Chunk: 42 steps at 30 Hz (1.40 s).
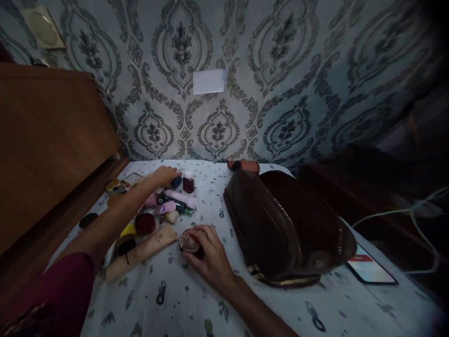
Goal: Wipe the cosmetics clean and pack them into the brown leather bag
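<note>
My right hand (pixel 208 255) is wrapped round a small round bottle (pixel 190 241) with a clear, faceted top, low over the patterned cloth. Farther back, my left hand (pixel 165 176) reaches over the cosmetics, its fingers on a dark blue round item (pixel 176 181). Just right of that stands a dark red bottle (pixel 188 182) with a white cap. Nearer me lie a pink tube (pixel 180 198), a dark tube with a green end (pixel 177 204) and a long beige tube (pixel 140 252).
An open dark brown bag (pixel 280 229) stands on the right, with a lit phone (pixel 372 267) beside it. An orange-brown item (pixel 244 166) lies behind the bag. A wooden cabinet (pixel 52 150) borders the left side, and the patterned wall (pixel 217 117) rises behind.
</note>
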Available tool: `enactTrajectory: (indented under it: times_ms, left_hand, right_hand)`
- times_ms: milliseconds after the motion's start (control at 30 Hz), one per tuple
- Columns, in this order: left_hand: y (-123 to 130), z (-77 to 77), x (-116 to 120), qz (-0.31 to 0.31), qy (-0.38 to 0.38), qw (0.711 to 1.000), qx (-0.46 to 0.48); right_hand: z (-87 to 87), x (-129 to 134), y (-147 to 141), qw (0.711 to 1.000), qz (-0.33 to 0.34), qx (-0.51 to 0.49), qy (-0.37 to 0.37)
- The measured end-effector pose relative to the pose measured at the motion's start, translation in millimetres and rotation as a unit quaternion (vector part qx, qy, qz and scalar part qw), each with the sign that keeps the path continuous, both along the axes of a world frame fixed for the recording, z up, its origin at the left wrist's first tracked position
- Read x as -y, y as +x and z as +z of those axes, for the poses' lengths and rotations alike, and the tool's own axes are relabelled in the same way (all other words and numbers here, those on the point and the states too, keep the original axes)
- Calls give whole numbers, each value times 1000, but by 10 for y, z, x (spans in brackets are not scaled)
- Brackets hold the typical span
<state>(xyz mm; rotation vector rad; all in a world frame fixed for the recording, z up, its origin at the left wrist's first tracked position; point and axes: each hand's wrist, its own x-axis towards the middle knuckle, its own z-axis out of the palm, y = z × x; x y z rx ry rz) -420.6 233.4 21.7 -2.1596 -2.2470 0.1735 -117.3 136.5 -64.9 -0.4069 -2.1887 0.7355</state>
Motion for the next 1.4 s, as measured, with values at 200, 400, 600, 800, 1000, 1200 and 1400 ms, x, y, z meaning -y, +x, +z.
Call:
enactTrajectory:
  times_ms: [200, 400, 600, 800, 1000, 1200, 1400]
  left_hand:
    - [-113, -34, 48, 97, 71, 988, 93]
    - [-181, -169, 128, 138, 77, 978, 135]
    - [-206, -102, 250, 151, 145, 970, 122]
    - [142, 99, 173, 69, 171, 975, 127]
    - [513, 114, 63, 6, 110, 989, 95]
    - [418, 166, 123, 22, 93, 993, 63]
    - [349, 225, 240, 60, 89, 993, 50]
  right_hand:
    - [-18, -5, -10, 1000, -7, 4, -10]
    - [-7, 2, -9, 1000, -11, 3, -20]
    - [1, -1, -23, 1000, -14, -3, -20]
    - [-8, 4, -30, 1000, -13, -8, -20]
    - [-21, 0, -33, 1000, -13, -17, -11]
    - [-9, 1, -24, 1000, -11, -6, -21]
    - [7, 0, -21, 1000, -13, 14, -21]
